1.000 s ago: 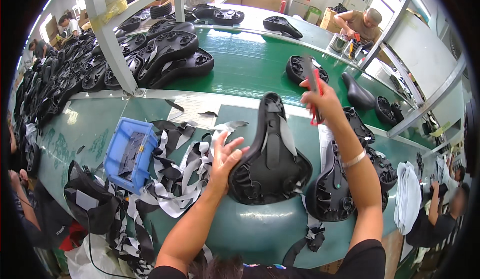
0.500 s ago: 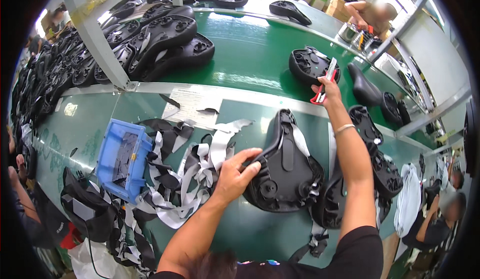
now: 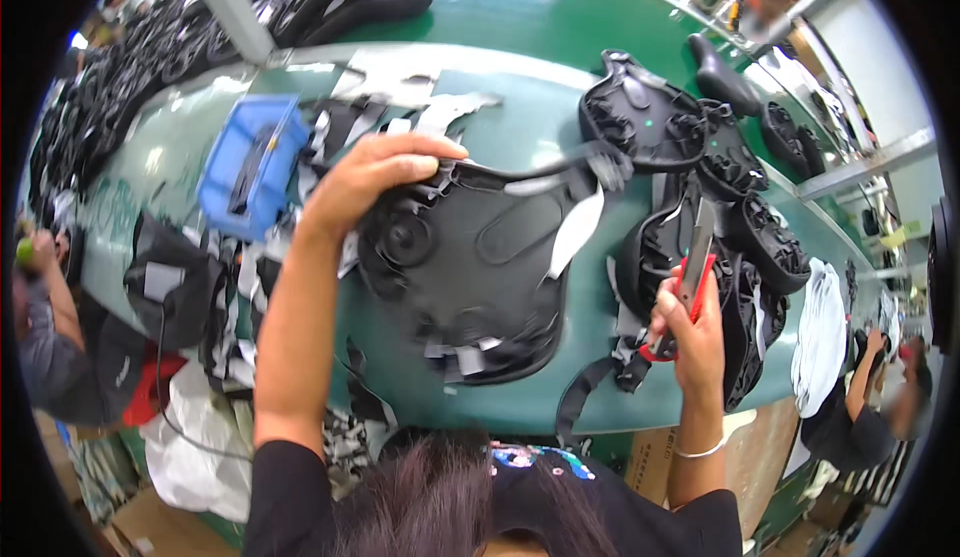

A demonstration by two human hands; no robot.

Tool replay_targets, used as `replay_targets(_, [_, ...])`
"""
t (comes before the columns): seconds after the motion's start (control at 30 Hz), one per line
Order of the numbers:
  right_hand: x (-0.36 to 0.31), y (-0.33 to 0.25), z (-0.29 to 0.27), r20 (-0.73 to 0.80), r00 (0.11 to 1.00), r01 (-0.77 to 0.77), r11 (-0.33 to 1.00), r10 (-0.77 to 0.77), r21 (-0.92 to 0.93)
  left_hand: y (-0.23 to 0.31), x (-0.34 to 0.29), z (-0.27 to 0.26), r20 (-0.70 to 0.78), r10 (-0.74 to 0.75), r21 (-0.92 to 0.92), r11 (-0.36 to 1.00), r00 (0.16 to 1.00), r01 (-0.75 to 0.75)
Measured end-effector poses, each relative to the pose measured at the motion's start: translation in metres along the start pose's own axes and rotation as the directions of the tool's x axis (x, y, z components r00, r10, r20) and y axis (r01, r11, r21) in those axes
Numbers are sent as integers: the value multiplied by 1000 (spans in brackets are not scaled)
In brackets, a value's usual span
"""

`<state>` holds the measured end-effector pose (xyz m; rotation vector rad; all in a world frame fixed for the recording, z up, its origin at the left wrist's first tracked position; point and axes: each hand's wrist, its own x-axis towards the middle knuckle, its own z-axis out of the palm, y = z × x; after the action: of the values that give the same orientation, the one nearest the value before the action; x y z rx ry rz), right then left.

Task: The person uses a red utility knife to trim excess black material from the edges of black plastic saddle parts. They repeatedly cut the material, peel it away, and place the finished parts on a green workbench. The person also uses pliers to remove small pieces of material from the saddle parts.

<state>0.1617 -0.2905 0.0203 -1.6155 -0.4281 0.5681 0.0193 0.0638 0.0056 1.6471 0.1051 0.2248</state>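
Note:
My left hand point(image 3: 375, 172) grips the rim of a black bicycle saddle point(image 3: 455, 252), thumb and fingers closed on its edge. The saddle's underside faces up, and its narrow nose points to the far right, blurred by motion. A loose white flap point(image 3: 577, 235) shows beside the nose. In my right hand point(image 3: 692, 332) is a red utility knife point(image 3: 697, 282), its blade pointing up and away, clear of the held saddle. Just beyond that blade lies another upturned saddle point(image 3: 645, 117). More saddles point(image 3: 665, 247) are bunched to the right, partly behind my right hand.
A blue bin point(image 3: 222, 192) with dark scraps stands at left, black and white trimmings point(image 3: 350, 122) next to it. Saddles point(image 3: 150, 67) are heaped far left. A metal post point(image 3: 228, 12) rises by the green conveyor point(image 3: 490, 7). Other people point(image 3: 860, 397) sit at both sides.
The held saddle has turned, its nose swinging to the right. My right hand has drawn back toward me with the knife. The saddle from the conveyor now lies nearer. My view has tilted down.

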Motion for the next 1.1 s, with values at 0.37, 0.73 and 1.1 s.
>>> replay_targets(0.37, [-76,61,43,210,931,-291,955,298,-66,57,-59,80,333,8,688,681,943,-249])
replay_targets(0.73, [-82,60,54,242,968,30,923,69,-383,-4,-115,114,175,206,761,593,963,-265])
replay_targets(1.1, [-54,16,54,697,653,736,464,-295,-493,-5,-44,79,486,-188,508,856,854,-100])
